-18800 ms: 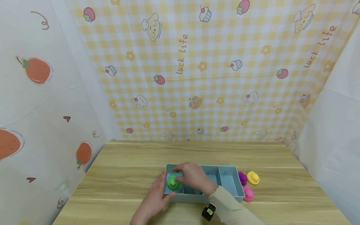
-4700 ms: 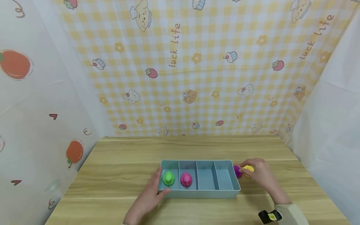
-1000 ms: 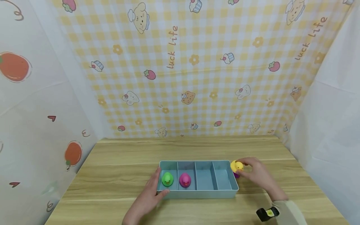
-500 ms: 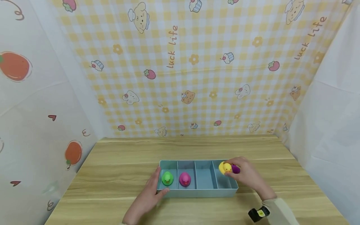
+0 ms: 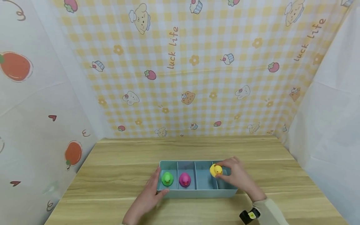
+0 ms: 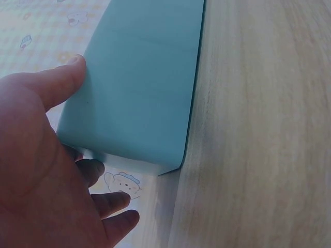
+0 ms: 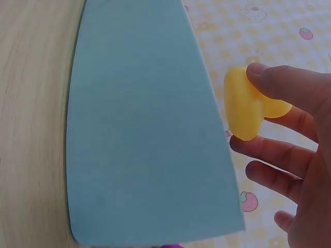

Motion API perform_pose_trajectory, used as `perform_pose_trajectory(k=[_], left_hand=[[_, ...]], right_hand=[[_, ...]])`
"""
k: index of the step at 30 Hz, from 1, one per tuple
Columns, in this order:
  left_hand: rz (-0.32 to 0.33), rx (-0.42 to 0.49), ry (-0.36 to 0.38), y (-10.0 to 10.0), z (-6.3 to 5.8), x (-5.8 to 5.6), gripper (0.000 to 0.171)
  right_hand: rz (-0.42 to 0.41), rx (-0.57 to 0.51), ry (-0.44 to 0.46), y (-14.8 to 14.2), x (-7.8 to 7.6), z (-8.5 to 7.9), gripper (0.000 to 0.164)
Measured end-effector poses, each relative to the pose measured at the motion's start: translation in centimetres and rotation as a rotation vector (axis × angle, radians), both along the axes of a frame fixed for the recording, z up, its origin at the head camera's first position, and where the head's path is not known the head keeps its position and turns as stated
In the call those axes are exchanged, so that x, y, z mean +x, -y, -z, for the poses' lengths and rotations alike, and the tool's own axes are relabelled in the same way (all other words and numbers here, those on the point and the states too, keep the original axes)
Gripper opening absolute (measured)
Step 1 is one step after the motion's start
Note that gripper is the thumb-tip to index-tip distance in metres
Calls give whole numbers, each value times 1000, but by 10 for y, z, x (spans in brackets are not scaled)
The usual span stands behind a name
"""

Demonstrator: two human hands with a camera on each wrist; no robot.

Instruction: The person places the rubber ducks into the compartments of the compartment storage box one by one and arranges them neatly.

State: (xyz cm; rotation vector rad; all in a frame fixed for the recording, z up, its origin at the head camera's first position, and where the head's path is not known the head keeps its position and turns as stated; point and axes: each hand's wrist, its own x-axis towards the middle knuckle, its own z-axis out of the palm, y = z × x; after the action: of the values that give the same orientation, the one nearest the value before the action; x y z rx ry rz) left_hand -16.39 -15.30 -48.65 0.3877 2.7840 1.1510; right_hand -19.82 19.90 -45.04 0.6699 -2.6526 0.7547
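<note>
A yellow rubber duck (image 5: 216,170) is pinched between the thumb and fingers of my right hand (image 5: 236,175), above the divider between the third and fourth compartments of a blue-grey box (image 5: 197,194). The right wrist view shows this duck (image 7: 243,103) held above the box's rim. My left hand (image 5: 149,193) lies at the box's left end, thumb at the front rim and fingers extended along the end wall. A green duck (image 5: 167,179) sits in the leftmost compartment and a pink duck (image 5: 185,180) in the second one.
A sliver of something purple (image 7: 171,246) shows beyond the box's right end in the right wrist view; my right hand hides that spot in the head view. The box stands on a wooden table (image 5: 126,168), with a checked cloth (image 5: 208,78) hanging behind.
My right hand has lifted the yellow duck from beside the box and carried it left over the right compartments. Earlier, the pink duck went from the table into the second compartment.
</note>
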Motion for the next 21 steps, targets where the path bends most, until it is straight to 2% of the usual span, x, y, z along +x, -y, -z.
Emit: perform_pose_trajectory(k=[7,15,21], left_hand=[[1,-9,-15,0,-1,1,85],[-8,-6,-12,-1,-2,4,84],[-9,-8,-19,-1,-2,2,84]], right_hand=[[4,19,-21,14,0,6,37],[26,46,-1,28,-2,12,34],[42,127,32,40,-3,13,33]])
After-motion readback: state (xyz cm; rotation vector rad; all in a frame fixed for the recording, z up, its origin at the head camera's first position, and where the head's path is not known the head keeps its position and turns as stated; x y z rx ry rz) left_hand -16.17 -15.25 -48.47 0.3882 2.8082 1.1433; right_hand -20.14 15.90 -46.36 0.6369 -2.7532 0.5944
